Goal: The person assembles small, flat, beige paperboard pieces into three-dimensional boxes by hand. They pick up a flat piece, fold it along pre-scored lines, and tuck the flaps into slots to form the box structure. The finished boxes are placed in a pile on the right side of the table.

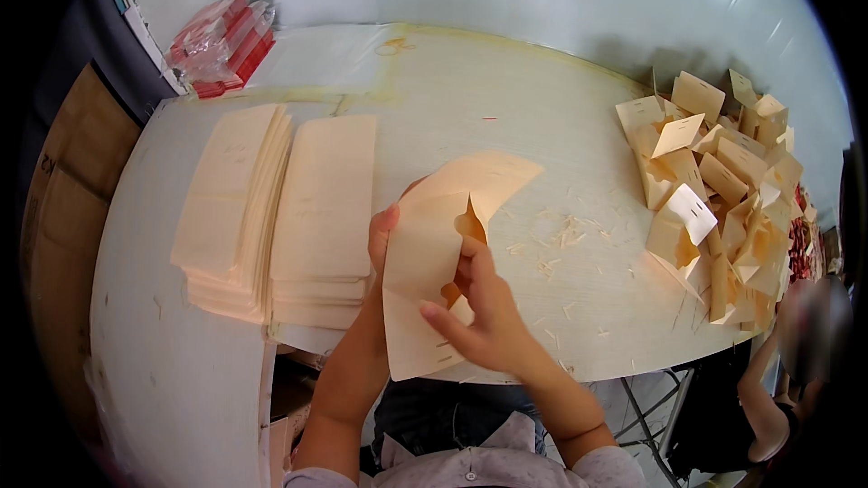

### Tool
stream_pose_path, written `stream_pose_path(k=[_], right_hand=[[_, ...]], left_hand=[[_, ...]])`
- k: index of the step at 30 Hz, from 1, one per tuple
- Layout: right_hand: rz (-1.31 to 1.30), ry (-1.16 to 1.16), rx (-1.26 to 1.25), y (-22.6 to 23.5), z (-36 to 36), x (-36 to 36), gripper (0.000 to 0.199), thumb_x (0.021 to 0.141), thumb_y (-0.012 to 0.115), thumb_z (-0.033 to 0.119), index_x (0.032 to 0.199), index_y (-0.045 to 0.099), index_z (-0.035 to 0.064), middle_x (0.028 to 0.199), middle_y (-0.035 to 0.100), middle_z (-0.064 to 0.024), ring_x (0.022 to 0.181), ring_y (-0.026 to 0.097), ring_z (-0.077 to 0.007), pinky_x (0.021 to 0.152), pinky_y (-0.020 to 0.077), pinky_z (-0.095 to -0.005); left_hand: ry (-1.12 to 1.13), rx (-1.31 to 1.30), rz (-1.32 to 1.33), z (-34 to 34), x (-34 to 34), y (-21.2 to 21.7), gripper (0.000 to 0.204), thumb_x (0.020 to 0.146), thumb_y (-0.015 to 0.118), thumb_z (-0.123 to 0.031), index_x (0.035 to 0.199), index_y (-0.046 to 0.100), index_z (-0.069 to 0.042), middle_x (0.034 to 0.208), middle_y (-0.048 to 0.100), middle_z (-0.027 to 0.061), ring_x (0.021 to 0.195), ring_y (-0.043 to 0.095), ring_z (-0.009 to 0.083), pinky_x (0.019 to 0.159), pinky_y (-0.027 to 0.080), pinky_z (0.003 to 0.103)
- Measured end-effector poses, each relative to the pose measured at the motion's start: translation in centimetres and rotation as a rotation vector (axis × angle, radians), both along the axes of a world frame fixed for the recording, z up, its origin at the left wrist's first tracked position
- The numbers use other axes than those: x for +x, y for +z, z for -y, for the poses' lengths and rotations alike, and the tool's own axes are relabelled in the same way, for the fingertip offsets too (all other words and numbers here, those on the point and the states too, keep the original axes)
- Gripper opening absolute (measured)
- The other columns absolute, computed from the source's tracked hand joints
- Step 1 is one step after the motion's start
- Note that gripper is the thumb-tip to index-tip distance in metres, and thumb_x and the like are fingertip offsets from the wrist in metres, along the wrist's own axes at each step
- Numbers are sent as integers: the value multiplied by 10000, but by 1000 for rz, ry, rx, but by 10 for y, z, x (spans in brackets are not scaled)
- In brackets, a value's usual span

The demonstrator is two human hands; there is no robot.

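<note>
Two card stacks (325, 199) and one folded-card heap (723, 176) flank one card sleeve (418, 258). The left hand (384, 233) grips its edge; the right hand (479, 314), half-curled, thumb apart, touches its opening.

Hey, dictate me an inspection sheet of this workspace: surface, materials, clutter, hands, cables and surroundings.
Surface: pale table, strewn with scraps.
Materials: cream card in hand; two stacks of flat cards on the left; heap of folded cards on the right.
Clutter: small scraps right of the held card; red packets in clear plastic, back left.
Hands: left hand holds the card's left side; right hand has fingers at its opening, grip unclear.
Cables: nothing seen.
Surroundings: cardboard box far left; another person's arm at right.
</note>
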State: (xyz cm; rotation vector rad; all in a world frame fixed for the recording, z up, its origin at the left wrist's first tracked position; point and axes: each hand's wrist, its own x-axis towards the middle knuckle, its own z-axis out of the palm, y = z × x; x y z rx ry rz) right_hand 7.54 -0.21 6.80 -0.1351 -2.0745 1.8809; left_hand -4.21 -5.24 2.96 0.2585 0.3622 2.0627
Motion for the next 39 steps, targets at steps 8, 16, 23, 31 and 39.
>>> stream_pose_path(k=[8, 16, 23, 31, 39], right_hand=[[-126, -372, 506, -18, 28, -21, 784, 771, 595, 127, 1280, 66, -150, 1245, 268, -344, 1175, 287, -466, 978, 271, -440], [-179, -492, 637, -17, 29, -25, 765, 743, 625, 203, 1314, 183, -52, 1189, 336, -317, 1135, 332, -458, 904, 309, -511], [-90, -423, 659, -21, 19, -19, 823, 710, 669, 159, 1312, 156, -68, 1181, 368, -301, 1050, 411, -428, 882, 351, -447], [-43, -399, 635, -18, 6, -18, 816, 725, 652, 205, 1332, 161, -35, 1105, 409, -271, 991, 424, -414, 865, 348, -450], [-47, -417, 761, -13, -2, -13, 804, 731, 628, 253, 1342, 163, 14, 1080, 382, -290, 989, 400, -419, 860, 329, -442]], left_hand=[[65, -98, 83, -1, 0, -3, 581, 752, 440, -495, 1111, 481, -40, 1015, 541, 93, 892, 530, 196, 748, 448, 296], [-2, -100, 201, 3, 6, -4, 513, 779, 422, -484, 1070, 504, -69, 967, 544, 59, 889, 518, 165, 740, 444, 282], [-37, -171, 110, 2, 6, 0, 501, 764, 406, -510, 1062, 512, -121, 942, 557, 54, 852, 517, 158, 711, 435, 326], [2, -192, 60, -4, -21, -50, 463, 813, 384, -431, 1076, 505, -71, 1017, 550, 105, 913, 529, 230, 786, 437, 374], [-5, -328, 17, -5, -35, -48, 459, 817, 385, -419, 1090, 495, -67, 1028, 545, 120, 925, 528, 243, 800, 436, 381]])
